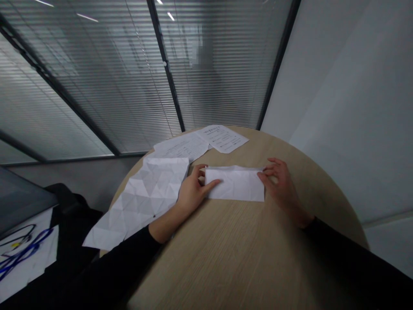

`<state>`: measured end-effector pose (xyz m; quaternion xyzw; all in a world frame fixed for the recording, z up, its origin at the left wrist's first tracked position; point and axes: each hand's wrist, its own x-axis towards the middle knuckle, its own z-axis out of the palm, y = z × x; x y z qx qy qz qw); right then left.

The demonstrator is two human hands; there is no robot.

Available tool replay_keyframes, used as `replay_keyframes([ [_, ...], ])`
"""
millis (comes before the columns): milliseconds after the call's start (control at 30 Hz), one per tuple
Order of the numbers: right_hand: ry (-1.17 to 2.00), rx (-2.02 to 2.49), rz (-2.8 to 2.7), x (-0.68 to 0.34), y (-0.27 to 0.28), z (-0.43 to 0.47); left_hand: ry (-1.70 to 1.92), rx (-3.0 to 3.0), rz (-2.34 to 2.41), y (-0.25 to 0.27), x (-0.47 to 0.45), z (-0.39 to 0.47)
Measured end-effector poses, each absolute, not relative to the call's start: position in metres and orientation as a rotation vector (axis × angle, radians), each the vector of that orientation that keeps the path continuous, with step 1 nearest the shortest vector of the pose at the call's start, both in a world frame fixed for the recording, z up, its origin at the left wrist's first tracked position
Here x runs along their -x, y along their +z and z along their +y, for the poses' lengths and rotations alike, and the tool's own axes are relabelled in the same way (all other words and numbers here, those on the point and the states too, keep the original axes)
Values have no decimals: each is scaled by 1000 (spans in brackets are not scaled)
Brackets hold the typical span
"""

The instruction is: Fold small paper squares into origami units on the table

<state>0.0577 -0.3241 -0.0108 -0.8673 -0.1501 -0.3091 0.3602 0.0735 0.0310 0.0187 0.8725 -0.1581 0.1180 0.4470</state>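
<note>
A folded sheet of white paper [237, 184] lies as a wide strip on the wooden table. My left hand [193, 187] grips its left end, thumb on top and the fingers at the far left corner. At the far right corner, my right hand [279, 178] pinches the paper's edge between thumb and fingers. The far long edge looks slightly raised, with a fold along it. Beside my left forearm spreads a large creased sheet [155, 185] covered in triangular fold lines.
Printed sheets [222, 138] lie at the table's [226, 249] far edge, against a glass partition with blinds [219, 86]. A white wall [355, 107] stands on the right. Lower left, blue cords [27, 249] rest on white paper near a black chair [72, 206].
</note>
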Motion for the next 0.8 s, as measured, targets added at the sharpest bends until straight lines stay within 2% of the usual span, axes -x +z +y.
replay_keyframes([
  [133,-1030,2294,-352,-48,2,-310,477,-2251,-439,20,-75,32],
  [267,-889,2359,-678,-34,14,-300,643,-2342,-695,27,-75,32],
  [500,-381,2544,-985,-37,-3,-291,179,-2501,-1128,17,-70,29],
  [633,-308,2593,-971,-52,-14,-296,70,-2598,-1091,10,-71,32],
  [800,-367,2588,-937,-72,-17,-308,94,-2586,-1083,13,-69,34],
])
